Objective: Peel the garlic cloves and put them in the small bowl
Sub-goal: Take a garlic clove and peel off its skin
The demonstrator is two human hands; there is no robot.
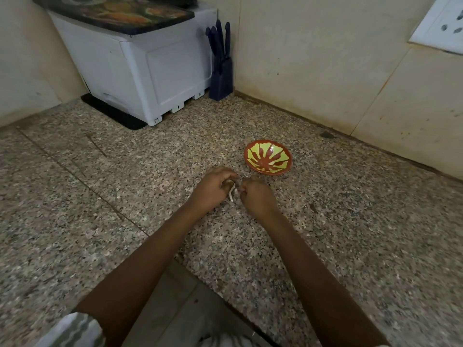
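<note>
My left hand [213, 185] and right hand [256, 196] meet low over the counter [100, 196]. The fingers of both are curled tight, pinching the garlic [231, 192] between them. My fingertips hide most of the clove, and a pale, papery strip of skin hangs from it.

The bowl [268, 157] sits just beyond my right hand, near but apart. The wall [325, 71] stands a little way behind it, meeting the counter in a straight seam. The counter runs wide on either side of my hands, and its near edge cuts diagonally under my forearms. In the far corner a box [140, 71] stands on a mat [112, 111] with a knife block [221, 68] just beside it, all well apart from my hands.

The counter is speckled stone, flat and grainy. The bowl is round, shallow and glossy, red with yellow-green petals. The box is smooth white plastic, and the knife block is dark and upright.
</note>
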